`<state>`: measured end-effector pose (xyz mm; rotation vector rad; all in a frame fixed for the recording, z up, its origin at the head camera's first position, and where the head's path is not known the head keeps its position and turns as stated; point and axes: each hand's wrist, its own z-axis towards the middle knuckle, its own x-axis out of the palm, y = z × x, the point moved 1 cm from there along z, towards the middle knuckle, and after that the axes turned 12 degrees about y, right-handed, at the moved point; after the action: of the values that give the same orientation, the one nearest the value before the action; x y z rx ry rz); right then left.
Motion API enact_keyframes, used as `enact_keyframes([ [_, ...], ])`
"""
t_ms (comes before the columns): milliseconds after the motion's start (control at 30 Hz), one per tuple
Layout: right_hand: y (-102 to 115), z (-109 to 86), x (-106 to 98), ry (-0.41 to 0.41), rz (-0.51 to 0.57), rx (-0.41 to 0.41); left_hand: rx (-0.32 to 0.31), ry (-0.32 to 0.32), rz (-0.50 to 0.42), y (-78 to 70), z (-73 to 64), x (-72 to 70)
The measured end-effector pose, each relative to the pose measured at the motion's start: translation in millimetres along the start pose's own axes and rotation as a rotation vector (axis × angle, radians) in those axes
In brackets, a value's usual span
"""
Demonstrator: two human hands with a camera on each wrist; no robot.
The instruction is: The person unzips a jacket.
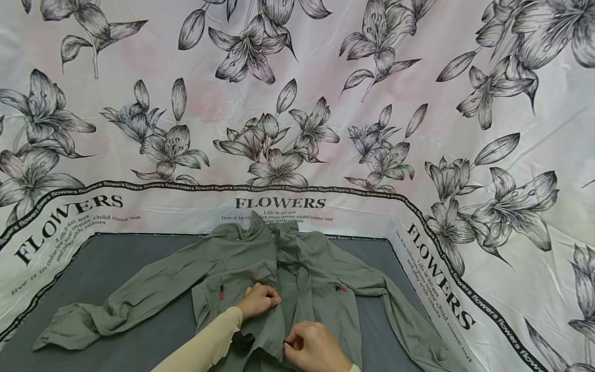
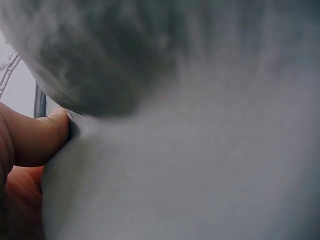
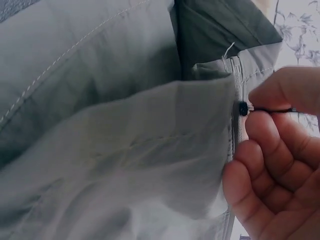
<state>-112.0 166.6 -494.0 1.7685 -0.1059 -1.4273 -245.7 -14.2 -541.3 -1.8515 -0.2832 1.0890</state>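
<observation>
A grey-green zip jacket (image 1: 241, 253) lies front up with both sleeves spread to the sides. My left hand (image 1: 259, 300) pinches the front edge of the jacket's left-lying panel, thumb and fingers together on the fabric. In the left wrist view, that thumb (image 2: 42, 137) presses a fold of cloth, and blurred fabric fills most of the picture. Lower down, my right hand (image 1: 316, 345) holds a small black zipper pull (image 3: 244, 108) between thumb and forefinger. The zipper's teeth run along the panel edge beside those fingers, and the hem cloth bulges out to their left.
The jacket rests on a dark grey table surface (image 1: 135, 253). Behind and around it hangs a white cloth (image 1: 321, 170) printed with lilies and lettering. Red zipper tabs mark the jacket's two pockets. A black strap piece (image 1: 243, 342) sits at the left wrist.
</observation>
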Motion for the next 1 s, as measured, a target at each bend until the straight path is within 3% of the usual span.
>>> enact_keyframes([
  [700,-1.3,-6.1,1.5,0.090,0.205,0.016,0.021,-0.007,0.014,2.5,0.9,-0.9],
  [833,0.2,-7.0,3.9,0.081,0.168,-0.005,0.027,-0.003,0.023,2.6,-0.6,-2.1],
  [1000,6.2,-10.2,9.2,0.005,0.004,-0.062,0.031,-0.002,0.032,4.0,-1.4,-2.4],
])
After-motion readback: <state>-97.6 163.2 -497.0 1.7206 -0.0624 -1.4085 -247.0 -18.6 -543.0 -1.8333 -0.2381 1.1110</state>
